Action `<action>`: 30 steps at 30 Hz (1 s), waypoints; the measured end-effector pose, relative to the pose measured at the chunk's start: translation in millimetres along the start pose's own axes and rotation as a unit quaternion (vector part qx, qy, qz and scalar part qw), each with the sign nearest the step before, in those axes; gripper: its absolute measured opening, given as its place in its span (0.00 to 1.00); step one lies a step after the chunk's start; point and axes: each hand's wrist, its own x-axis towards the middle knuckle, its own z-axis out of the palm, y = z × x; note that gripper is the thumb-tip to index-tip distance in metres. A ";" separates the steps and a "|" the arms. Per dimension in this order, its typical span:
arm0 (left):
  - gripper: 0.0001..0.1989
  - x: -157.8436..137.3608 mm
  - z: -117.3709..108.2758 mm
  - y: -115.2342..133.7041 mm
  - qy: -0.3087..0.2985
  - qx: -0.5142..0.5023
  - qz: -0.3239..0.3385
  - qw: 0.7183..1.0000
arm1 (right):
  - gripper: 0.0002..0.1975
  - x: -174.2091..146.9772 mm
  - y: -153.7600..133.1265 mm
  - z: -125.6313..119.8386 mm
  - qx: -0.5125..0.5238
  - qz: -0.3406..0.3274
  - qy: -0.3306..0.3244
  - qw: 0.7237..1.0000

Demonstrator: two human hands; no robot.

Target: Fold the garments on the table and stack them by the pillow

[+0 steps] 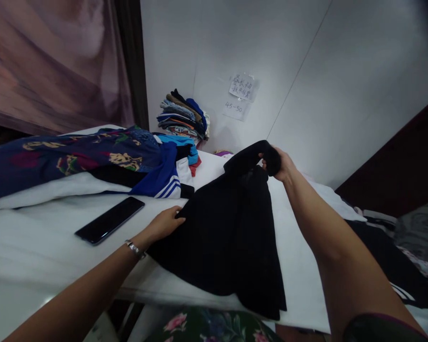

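A black garment lies spread on the white-covered table, its lower edge hanging past the front side. Whether it is a top or something else, I cannot tell. My left hand, with a metal bracelet at the wrist, pinches its left edge. Higher up, my right hand is closed around a bunched part of the same cloth and holds it raised off the table. A narrow folded strip of the fabric stretches left from that grip. A dark smartphone rests on the cover, left of my left hand.
Loose clothes, a patterned dark blue garment and a blue one with white stripes, lie at the left. Behind them stands a folded clothes stack by the wall. Paper notes hang there. More black clothing lies at right.
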 end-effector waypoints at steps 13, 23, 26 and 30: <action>0.20 -18.8 92.9 105.9 -0.185 -0.037 0.175 0.966 | 0.13 -16.9 -39.1 -86.6 0.051 -0.072 0.092 0.992; 0.17 5.2 104.2 108.8 -0.288 -0.223 0.096 0.926 | 0.12 -61.1 -24.0 -110.7 0.000 -0.024 0.075 0.997; 0.17 23.3 91.4 111.7 -0.224 -0.297 0.068 0.926 | 0.14 -90.6 -19.2 -95.0 -0.059 -0.001 0.055 0.997; 0.25 50.5 90.7 116.2 -0.228 -0.424 -0.016 0.876 | 0.23 -141.1 20.9 -59.6 -0.116 0.039 0.026 0.992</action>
